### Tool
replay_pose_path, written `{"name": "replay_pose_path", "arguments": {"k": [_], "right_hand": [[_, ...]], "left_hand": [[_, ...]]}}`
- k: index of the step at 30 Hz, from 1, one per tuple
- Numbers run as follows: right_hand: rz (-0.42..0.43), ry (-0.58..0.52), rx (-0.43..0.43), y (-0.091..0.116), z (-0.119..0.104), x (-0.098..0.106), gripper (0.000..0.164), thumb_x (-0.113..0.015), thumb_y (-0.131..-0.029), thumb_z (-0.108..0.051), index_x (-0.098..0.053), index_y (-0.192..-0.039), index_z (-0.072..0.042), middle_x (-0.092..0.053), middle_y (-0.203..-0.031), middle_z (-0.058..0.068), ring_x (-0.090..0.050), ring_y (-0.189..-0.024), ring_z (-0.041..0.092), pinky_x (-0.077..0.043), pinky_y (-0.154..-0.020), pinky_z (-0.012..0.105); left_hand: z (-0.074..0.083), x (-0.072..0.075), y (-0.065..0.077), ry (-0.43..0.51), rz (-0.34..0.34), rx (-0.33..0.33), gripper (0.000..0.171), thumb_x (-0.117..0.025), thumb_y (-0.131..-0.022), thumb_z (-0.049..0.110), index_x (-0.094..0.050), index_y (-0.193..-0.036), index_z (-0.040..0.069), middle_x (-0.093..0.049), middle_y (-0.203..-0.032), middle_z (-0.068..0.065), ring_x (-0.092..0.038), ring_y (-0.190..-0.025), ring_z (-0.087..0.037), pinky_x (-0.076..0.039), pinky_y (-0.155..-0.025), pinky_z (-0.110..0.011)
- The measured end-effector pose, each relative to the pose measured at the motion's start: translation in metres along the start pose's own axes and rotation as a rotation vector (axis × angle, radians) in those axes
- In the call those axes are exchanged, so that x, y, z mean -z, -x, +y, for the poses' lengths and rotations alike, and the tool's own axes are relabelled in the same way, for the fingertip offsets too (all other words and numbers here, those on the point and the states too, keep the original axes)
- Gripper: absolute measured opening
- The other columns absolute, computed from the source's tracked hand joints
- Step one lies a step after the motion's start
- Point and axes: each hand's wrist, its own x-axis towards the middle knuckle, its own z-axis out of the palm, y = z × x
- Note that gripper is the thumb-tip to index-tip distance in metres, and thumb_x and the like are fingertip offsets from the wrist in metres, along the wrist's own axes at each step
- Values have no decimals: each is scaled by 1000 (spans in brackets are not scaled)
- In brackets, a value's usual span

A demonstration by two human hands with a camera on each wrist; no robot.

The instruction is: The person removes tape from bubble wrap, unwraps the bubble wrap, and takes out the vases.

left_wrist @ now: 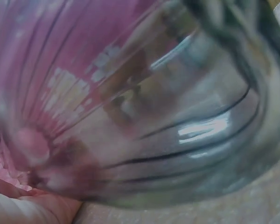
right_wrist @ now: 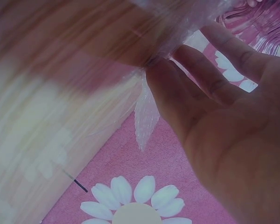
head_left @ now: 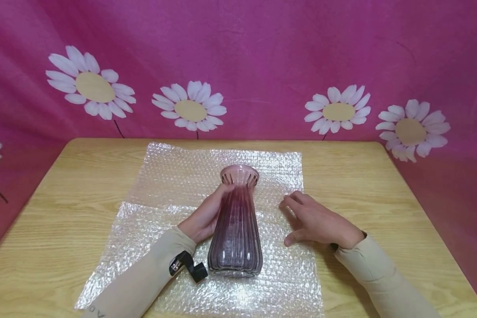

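A ribbed glass vase (head_left: 238, 234), pink at its flared mouth and dark purple-grey lower down, leans back with its mouth toward the far side. My left hand (head_left: 206, 214) grips it around the neck, the thumb in front and the other fingers hidden behind. In the left wrist view the vase (left_wrist: 177, 116) fills most of the picture. Beneath it a sheet of bubble wrap (head_left: 155, 238) is spread. My right hand (head_left: 326, 221) is at the sheet's right edge, fingers loosely bent and holding nothing. In the right wrist view its fingertips (right_wrist: 158, 70) appear to touch the bubble wrap.
The wooden table (head_left: 365, 176) has bare surface left and right of the sheet. A pink curtain (head_left: 262, 66) with white daisies hangs behind and beside it. A black wrist strap (head_left: 187, 260) with a small black piece projects from the left sleeve beside the vase's base.
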Motion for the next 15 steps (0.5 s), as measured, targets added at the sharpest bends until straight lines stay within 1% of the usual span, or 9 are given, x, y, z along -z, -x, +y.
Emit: {"name": "replay_pose_path", "arguments": {"k": [6,12,15], "right_hand": [[-4,3,-2,-1,0,0,86,-87,-72,-53,-56,-138,-7,-56,-135,13,-56,-118,26,-55,-104,50],[-5,-12,-8,-1,0,0,84,-88,-73,-51,-56,-137,-8,-55,-134,12,-55,-116,24,-55,-101,49],[-10,-21,-22,0,-1,1,84,-89,-72,-49,-56,-137,-9,-55,-135,12,-54,-115,23,-55,-101,48]], "left_hand": [[-1,-1,0,-2,-1,-2,36,-41,-106,46,-52,-121,15,-67,-98,5,-68,-87,-11,-59,-84,-28],[0,-3,1,11,-16,2,39,-36,-103,52,-56,-109,19,-67,-91,7,-66,-81,-10,-57,-78,-26],[1,-5,2,13,-20,3,37,-39,-102,51,-55,-115,19,-66,-94,7,-65,-82,-10,-57,-79,-27]]}}
